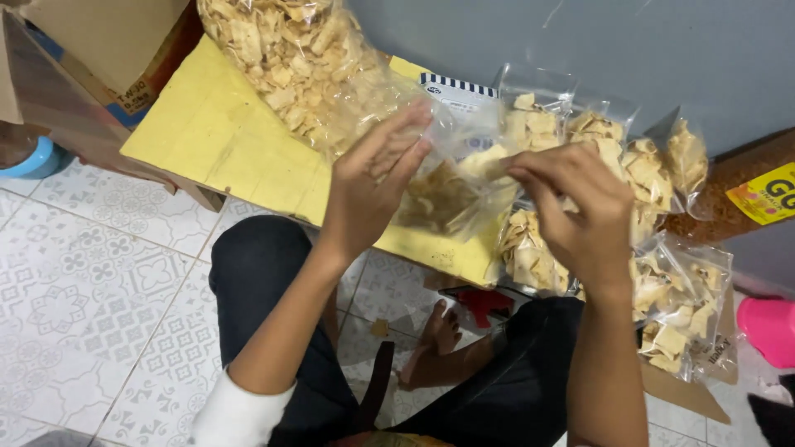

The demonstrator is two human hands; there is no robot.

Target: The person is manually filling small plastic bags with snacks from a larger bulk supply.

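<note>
**Evidently one small bag held between two hands, more packed bags beside**

One small clear bag [451, 194] of pale chips sat between the two hands, above the front edge of the yellow board [224, 141]. The left hand [373, 186] lay at the bag's nine o'clock, fingers long and nearly straight against its upper corner, gripping the plastic. The right hand [575, 211] lay at its three o'clock, fingertips pinched narrow on the bag's open top, close to a chip there.

One large clear sack [290, 58] of the same chips stood at eleven o'clock from the held bag, resting on the board and filled high. At about three o'clock, behind and past the right hand, a cluster of filled small bags [662, 240] lay together; at least five could be counted, though the hand hid part of the pile. Each held chips.

One cardboard box [99, 50] stood far off at ten o'clock, its contents not visible. One pink container [770, 327] showed at four o'clock, cut by the edge.
</note>
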